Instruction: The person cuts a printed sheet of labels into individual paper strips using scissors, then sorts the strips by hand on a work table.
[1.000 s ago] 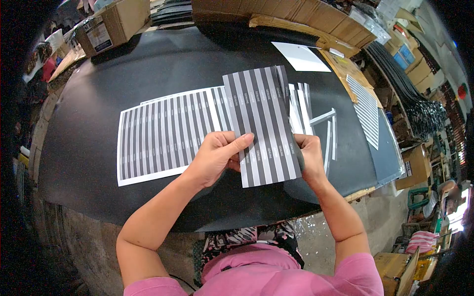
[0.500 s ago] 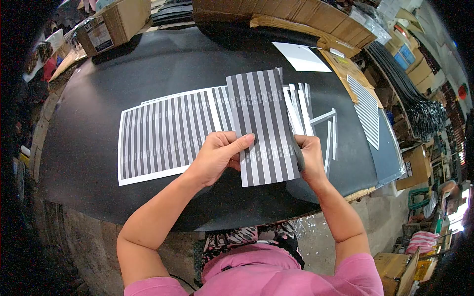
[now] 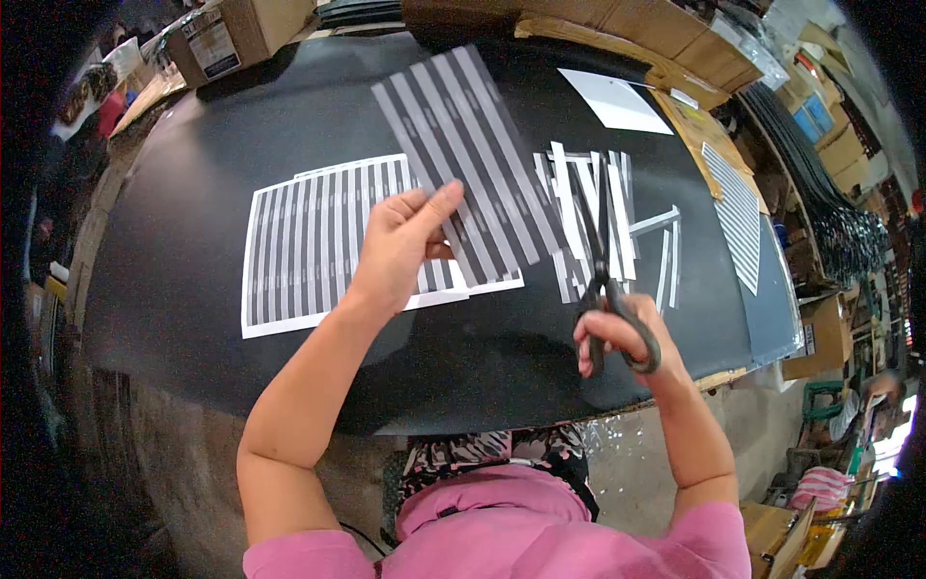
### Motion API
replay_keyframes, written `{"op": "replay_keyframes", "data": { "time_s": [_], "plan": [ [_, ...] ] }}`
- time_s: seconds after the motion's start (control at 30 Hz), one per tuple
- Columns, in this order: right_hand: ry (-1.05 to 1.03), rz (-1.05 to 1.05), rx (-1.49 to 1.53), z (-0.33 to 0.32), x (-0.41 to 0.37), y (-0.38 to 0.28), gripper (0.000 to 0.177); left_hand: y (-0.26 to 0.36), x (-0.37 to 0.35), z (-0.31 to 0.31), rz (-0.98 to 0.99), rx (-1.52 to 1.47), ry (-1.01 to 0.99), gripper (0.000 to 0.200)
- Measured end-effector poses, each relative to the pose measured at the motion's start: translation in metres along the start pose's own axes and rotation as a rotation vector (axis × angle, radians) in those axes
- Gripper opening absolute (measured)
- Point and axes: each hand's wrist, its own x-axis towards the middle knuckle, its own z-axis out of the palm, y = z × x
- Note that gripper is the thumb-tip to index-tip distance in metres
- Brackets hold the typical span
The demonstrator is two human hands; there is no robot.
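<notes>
My left hand (image 3: 400, 246) pinches the lower edge of a grey-and-white striped sheet (image 3: 463, 145) and holds it up, tilted to the left, above the black table (image 3: 174, 251). My right hand (image 3: 617, 338) grips black scissors (image 3: 600, 261) by the handles; the blades point away from me and are nearly closed, to the right of the raised sheet and apart from it. A larger striped sheet (image 3: 309, 241) lies flat under my left hand. Cut white strips (image 3: 598, 207) lie on the table beneath the scissor blades.
Cardboard boxes (image 3: 617, 29) line the far edge, another box (image 3: 231, 34) at far left. A white card (image 3: 617, 101) and a striped sheet (image 3: 738, 212) lie at the right. Bundles of black straps (image 3: 820, 193) lie beyond the table's right side.
My right hand let go of the striped sheet and now holds the scissors out to the right. My left hand lifted the sheet up and leftward, away from me.
</notes>
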Motion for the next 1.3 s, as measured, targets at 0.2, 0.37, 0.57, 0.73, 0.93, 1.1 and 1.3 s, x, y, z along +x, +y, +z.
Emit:
{"op": "replay_keyframes", "data": {
  "time_s": [0.2,0.37,0.57,0.73,0.93,1.1,1.3],
  "plan": [
    [0.022,0.021,-0.235,0.006,-0.018,0.018,0.033,0.003,0.002,-0.004,0.090,0.039,0.048,0.031],
    [0.053,-0.023,-0.311,0.015,-0.010,0.018,0.036,-0.002,0.002,-0.002,0.053,0.043,0.045,0.032],
    [0.050,-0.006,-0.299,0.021,-0.006,0.013,0.039,-0.003,0.000,0.000,0.063,0.029,0.030,0.032],
    [0.049,-0.008,-0.303,0.020,-0.005,0.014,0.039,-0.003,0.000,0.000,0.066,0.028,0.000,0.032],
    [0.049,0.007,-0.293,0.020,-0.004,0.015,0.038,-0.004,0.000,0.000,0.065,0.003,-0.022,0.031],
    [0.049,0.012,-0.283,0.021,-0.003,0.015,0.037,-0.005,0.000,0.001,0.060,0.008,-0.023,0.030],
    [0.058,0.018,-0.274,0.021,-0.003,0.015,0.037,-0.006,0.000,0.000,0.068,0.016,-0.028,0.029]
  ]
}}
